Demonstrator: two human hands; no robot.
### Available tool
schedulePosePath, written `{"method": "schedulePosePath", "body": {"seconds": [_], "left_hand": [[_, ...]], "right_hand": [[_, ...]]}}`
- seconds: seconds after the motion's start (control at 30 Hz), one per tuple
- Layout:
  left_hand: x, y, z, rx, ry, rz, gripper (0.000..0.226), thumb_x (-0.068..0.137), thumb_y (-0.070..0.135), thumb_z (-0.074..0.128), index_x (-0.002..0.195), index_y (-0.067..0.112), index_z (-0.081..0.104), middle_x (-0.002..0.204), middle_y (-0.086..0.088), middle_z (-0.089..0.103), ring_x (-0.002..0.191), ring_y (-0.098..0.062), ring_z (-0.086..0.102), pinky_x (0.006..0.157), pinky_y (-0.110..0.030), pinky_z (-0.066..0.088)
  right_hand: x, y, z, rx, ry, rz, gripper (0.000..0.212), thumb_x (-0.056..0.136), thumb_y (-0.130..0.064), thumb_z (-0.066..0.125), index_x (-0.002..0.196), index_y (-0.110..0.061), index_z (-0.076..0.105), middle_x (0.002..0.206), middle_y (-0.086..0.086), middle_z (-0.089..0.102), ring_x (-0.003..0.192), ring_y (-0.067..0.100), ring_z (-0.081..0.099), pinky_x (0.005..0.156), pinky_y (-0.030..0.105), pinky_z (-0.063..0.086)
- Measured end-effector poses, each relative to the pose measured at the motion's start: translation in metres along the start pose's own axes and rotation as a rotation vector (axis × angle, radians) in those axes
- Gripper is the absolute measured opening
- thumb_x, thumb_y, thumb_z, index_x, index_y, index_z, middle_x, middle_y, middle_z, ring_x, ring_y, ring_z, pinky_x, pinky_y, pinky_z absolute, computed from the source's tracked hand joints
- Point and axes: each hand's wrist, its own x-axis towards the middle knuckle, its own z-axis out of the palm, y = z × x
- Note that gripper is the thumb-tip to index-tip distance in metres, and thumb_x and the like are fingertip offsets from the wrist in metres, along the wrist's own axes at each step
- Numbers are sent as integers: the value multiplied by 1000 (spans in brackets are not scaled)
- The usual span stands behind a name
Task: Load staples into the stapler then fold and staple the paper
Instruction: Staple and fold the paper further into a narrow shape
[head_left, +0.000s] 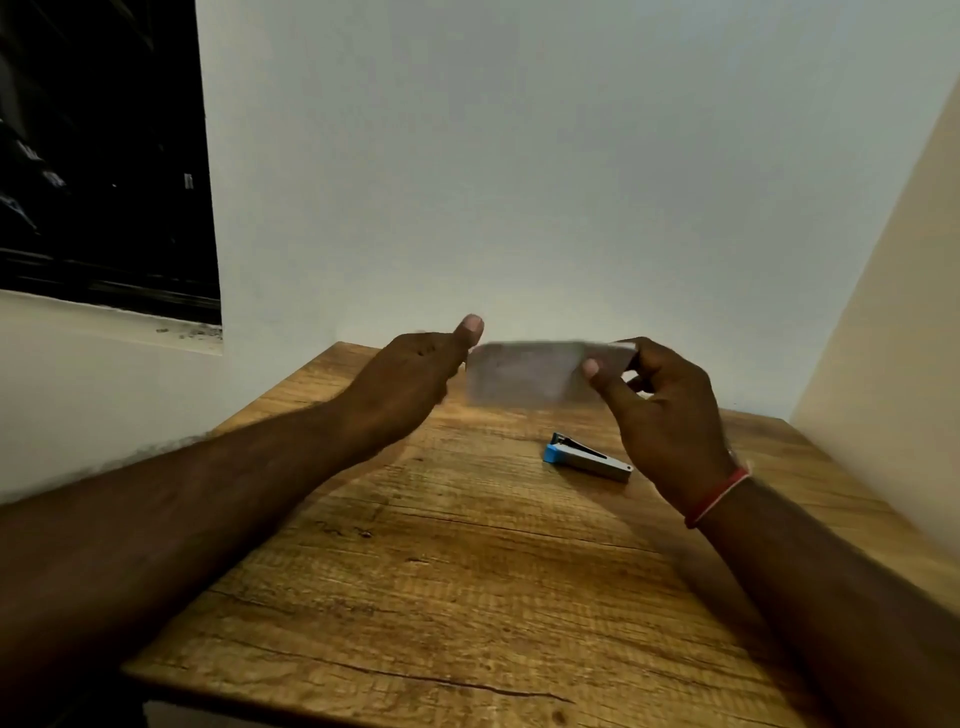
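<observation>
**Paper held in the air between two hands; stapler on table**

Item 1. Paper (524, 376): a pale sheet, wider than it is tall, blurred. It is held upright above the far part of the wooden table (415, 571), clear of the surface, and spans the gap between the two hands. Whether it is folded cannot be told through the blur.

Item 2. Right hand (670, 410): grips the paper's right end. The thumb (597, 374) lies across the near face and the curled fingers close in from behind, so the upper right corner sits clamped between them. A red thread band (719, 496) circles the wrist.

Item 3. Left hand (410, 374): back turned to the camera, thumb (467, 330) raised straight up. The paper's left edge meets this hand just below the thumb. The fingers are hidden behind the hand; whether they pinch the sheet cannot be told.

Item 4. Stapler (587, 458): blue end, metal body, lying on the table below the paper and just beside the right wrist. Neither hand touches it.

Item 5. Surroundings: plain pale wall (519, 156) behind the table; dark window (98, 156) at upper left.
</observation>
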Motion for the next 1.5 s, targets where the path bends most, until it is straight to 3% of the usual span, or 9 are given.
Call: {"method": "schedulePosePath", "body": {"seconds": [0.07,0.17,0.37,0.53,0.73,0.87,1.13,1.3,1.5], "left_hand": [[-2,4,-2,63,84,105,83,100,87,40,88,14,77,98,-14,68,89,-26,67,94,-41,53],[-2,7,-5,-180,12,168,85,100,84,45,100,7,81,107,-13,83,107,-31,78,105,-43,60],[-3,0,-3,-178,-33,180,13,93,24,91,100,14,85,102,0,86,93,-15,83,78,-30,63],[-2,-2,-3,-136,-47,164,15,88,23,96,101,23,88,107,6,87,100,-16,83,81,-34,68],[0,0,-5,-36,-73,165,10,91,31,93,98,26,89,101,8,87,96,-11,82,81,-37,66],[-1,0,-3,44,-121,157,12,92,37,91,95,26,88,98,9,86,94,-12,82,80,-39,66],[-2,-1,-2,34,-169,133,17,94,38,89,90,22,85,93,5,85,83,-8,80,64,-16,55],[-2,-3,-1,6,-145,108,20,92,39,91,89,20,85,91,3,85,81,-6,78,64,-16,54],[0,-5,-5,-104,-85,90,21,92,26,93,104,11,83,98,0,88,94,-14,85,79,-25,67]], "right_hand": [[-3,-8,3,168,-30,101,7,102,-29,77,105,-27,83,103,2,84,95,36,73,88,57,63],[-8,-19,7,424,-137,241,14,100,-23,78,113,-20,84,110,4,86,105,28,82,92,49,68],[-14,-22,13,468,-204,331,18,99,-23,79,116,-15,84,108,3,87,96,17,82,81,36,68],[-14,-23,14,450,-202,321,17,100,-23,78,116,-17,83,110,0,87,96,11,81,79,31,66],[-18,-29,12,496,-215,338,32,81,-30,88,110,-18,85,109,3,87,99,20,83,85,43,69],[-18,-31,11,452,-195,357,20,86,-28,90,103,-19,86,104,3,86,96,23,83,81,47,69],[-18,-34,14,409,-181,380,24,93,-39,83,91,-15,84,95,7,85,83,22,79,80,50,66],[-15,-30,10,482,-176,413,37,93,-51,76,88,-16,84,93,11,80,87,25,71,81,48,58],[-9,-21,8,461,-80,406,34,104,-44,68,91,-20,89,107,12,85,105,39,79,105,65,59]]}}
